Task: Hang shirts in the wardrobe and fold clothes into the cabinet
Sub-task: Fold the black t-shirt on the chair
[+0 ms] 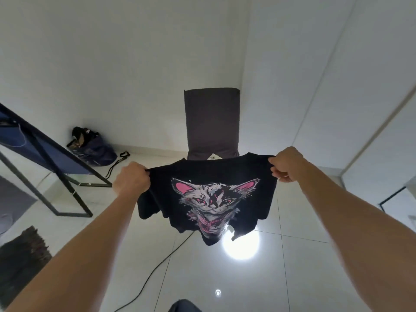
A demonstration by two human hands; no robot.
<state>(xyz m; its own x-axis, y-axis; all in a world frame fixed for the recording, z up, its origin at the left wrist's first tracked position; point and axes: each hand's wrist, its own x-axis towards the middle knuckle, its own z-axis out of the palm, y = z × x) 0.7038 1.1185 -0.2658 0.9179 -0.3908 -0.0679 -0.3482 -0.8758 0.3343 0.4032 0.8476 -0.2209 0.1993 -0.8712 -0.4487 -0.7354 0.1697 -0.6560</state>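
Note:
A black T-shirt (209, 199) with a pink and white cat print hangs spread out in the air in front of me, print facing me. My left hand (131, 180) grips its left shoulder. My right hand (287, 165) grips its right shoulder. Both arms are stretched forward, and the shirt's hem dangles above the glossy tiled floor. No wardrobe interior or hanger shows.
A dark grey fabric cabinet (212, 122) stands against the wall behind the shirt. A blue panel on a black metal frame (56, 163) leans at left, with a dark bag (94, 147) beside it. A black cable (155, 270) crosses the floor. White wardrobe doors (337, 97) line the right.

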